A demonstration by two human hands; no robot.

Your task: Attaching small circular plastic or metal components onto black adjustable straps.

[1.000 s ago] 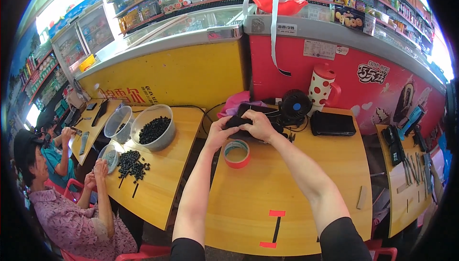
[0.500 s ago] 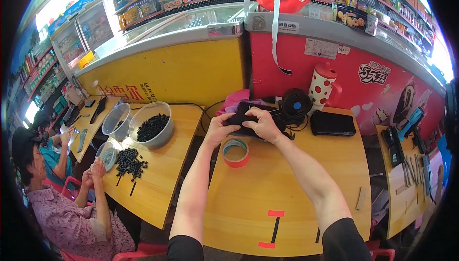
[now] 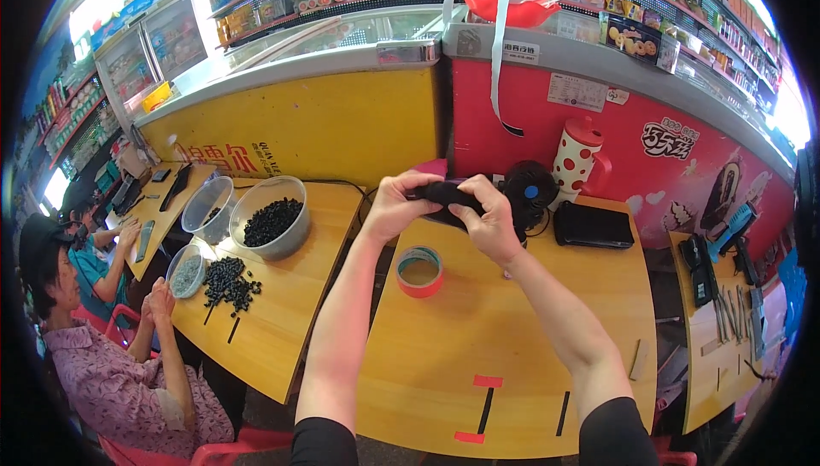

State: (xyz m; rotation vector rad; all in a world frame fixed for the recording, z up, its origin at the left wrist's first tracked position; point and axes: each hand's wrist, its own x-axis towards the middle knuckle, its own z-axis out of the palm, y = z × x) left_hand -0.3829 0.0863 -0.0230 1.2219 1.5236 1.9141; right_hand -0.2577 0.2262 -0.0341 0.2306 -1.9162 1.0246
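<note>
Over the far side of my table, a soft-looking black case or pouch (image 3: 442, 194) is raised, turned almost edge-on. Its exact kind is hard to make out. My left hand (image 3: 396, 207) is closed on its left end, and my right hand (image 3: 490, 222) grips the right end with the thumb in front. A roll of red tape (image 3: 419, 273) lies on the tabletop just nearer than my hands. Close beyond my right hand stands a small black fan (image 3: 527, 187) with a blue hub.
A black zip case (image 3: 594, 225) and a polka-dot tumbler (image 3: 575, 158) stand at the back right. Red and black tape marks (image 3: 486, 410) are near the front edge. Left, a person (image 3: 128, 363) sits beside tubs of black parts (image 3: 272, 222); tools (image 3: 733, 312) lie on the right table.
Both hands have lifted the black case and tilted it from lying broad-side toward me to nearly edge-on. The seated person's hands have come down slightly.
</note>
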